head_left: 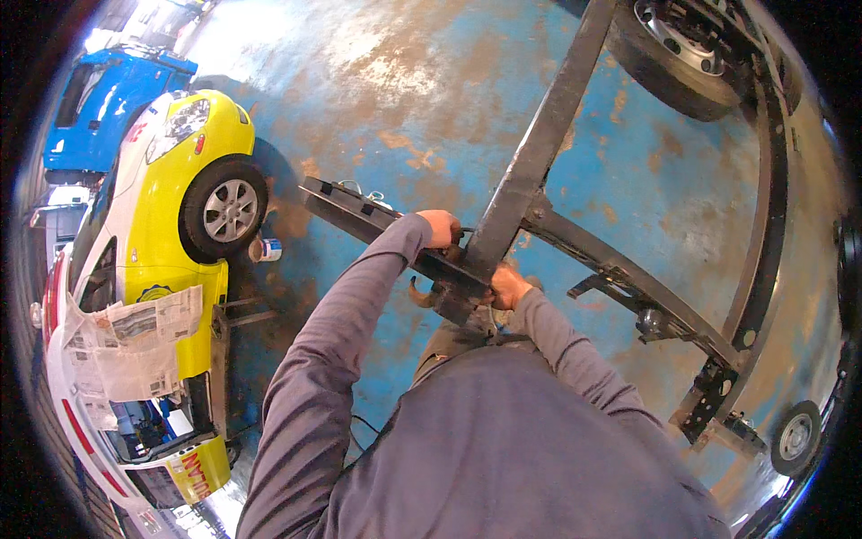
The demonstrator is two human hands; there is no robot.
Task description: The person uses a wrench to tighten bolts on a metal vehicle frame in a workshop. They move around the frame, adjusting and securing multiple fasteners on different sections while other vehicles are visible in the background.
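A dark steel vehicle chassis frame (pixel 543 148) stands in front of me, and a crossmember (pixel 350 211) meets its near end. My left hand (pixel 440 229) lies on the top of this crossmember close to the joint, its fingers curled around something small and dark that I cannot make out. Low at the joint's right side is my right hand (pixel 510 287), fingers bent in against the underside of the metal. The frame end hides its fingertips and anything in them. A brownish curved hook (pixel 419 294) hangs below the crossmember, left of the joint.
At left stands a yellow and white car (pixel 171 225) with newspaper sheets (pixel 139 346) taped on its side. A paint tin (pixel 267 250) sits by its wheel. Farther back is a blue truck cab (pixel 117 103). A large wheel (pixel 678 58) and another crossmember (pixel 620 274) are on the right.
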